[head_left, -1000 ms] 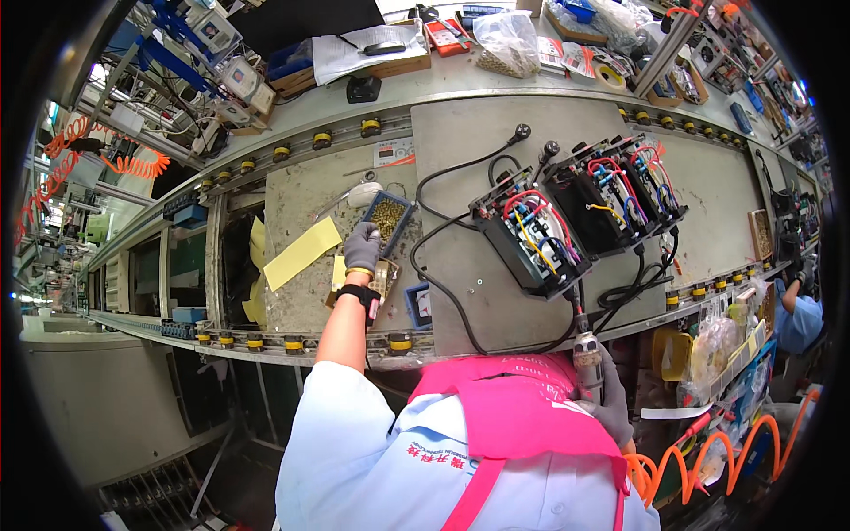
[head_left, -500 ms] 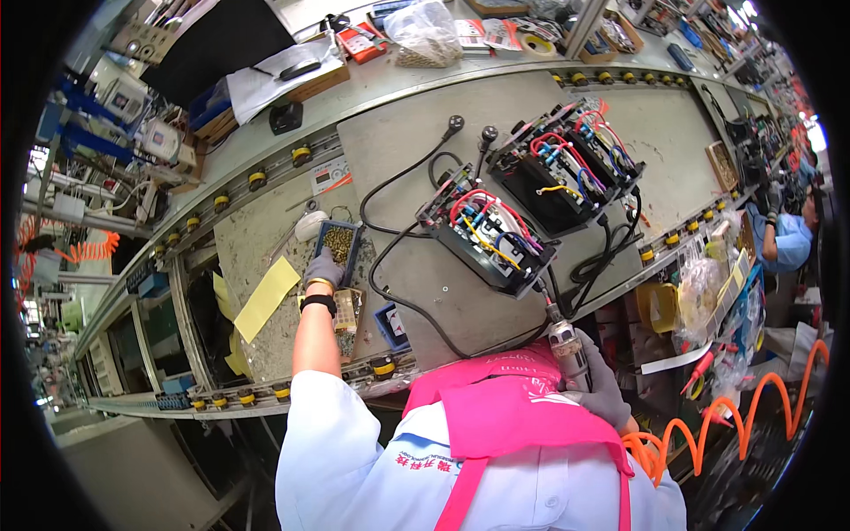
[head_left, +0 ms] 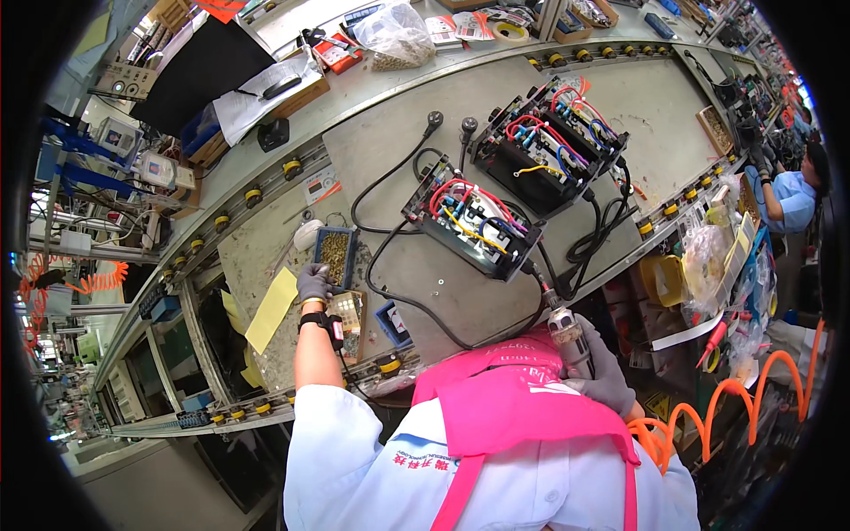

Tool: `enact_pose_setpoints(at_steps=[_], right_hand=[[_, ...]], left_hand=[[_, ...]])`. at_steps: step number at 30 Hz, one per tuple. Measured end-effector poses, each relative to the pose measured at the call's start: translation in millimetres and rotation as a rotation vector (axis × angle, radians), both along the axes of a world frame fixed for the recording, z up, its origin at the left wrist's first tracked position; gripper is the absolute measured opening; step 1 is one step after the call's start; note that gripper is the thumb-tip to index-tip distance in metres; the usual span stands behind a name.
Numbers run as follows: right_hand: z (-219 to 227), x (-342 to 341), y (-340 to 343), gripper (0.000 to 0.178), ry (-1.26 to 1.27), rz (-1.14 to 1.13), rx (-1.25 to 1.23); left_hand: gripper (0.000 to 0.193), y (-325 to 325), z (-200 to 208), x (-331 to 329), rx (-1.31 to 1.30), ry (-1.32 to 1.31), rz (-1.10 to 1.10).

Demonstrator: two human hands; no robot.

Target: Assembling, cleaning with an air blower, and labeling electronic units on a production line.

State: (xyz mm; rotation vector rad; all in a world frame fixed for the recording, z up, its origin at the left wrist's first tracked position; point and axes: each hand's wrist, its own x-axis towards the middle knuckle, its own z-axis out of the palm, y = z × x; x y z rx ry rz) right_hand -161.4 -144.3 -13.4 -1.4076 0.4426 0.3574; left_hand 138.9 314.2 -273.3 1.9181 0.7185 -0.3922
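Observation:
My left hand (head_left: 314, 283), in a grey glove, is at the near-left corner of a small blue box (head_left: 355, 250) full of small brass-coloured fasteners (head_left: 335, 254). Its fingers are bunched together, and whatever they may hold is too small to make out. My right hand (head_left: 606, 367), also gloved, grips a pneumatic screwdriver (head_left: 568, 338) by its body, close to my pink apron. Its bit end points up and away, beside the nearest black electrical unit (head_left: 474, 232). That unit has an open top with red, blue and yellow wires showing.
Two more wired black units (head_left: 531, 168) stand behind the first. Black power cables (head_left: 376, 283) loop over the grey board. A yellow sheet (head_left: 272, 311) and a divided parts tray (head_left: 351, 310) lie near my left hand. An orange coiled hose (head_left: 726, 389) hangs at right; a co-worker (head_left: 791, 195) is beyond.
My left hand has drawn back from inside the box to its near-left edge. The view has shifted slightly; my right hand still holds the screwdriver in about the same place.

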Motion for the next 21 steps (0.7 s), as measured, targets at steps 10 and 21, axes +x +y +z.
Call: enact_pose_setpoints(at_steps=[10, 21], right_hand=[[3, 4, 3, 0.099, 0.021, -0.019, 0.024], [-2, 11, -3, 0.101, 0.007, -0.019, 0.130]], left_hand=[[0.019, 0, 5, -1, -0.094, -0.022, 0.065], [0.020, -195, 74, -126, 0.063, -0.275, -0.997]])
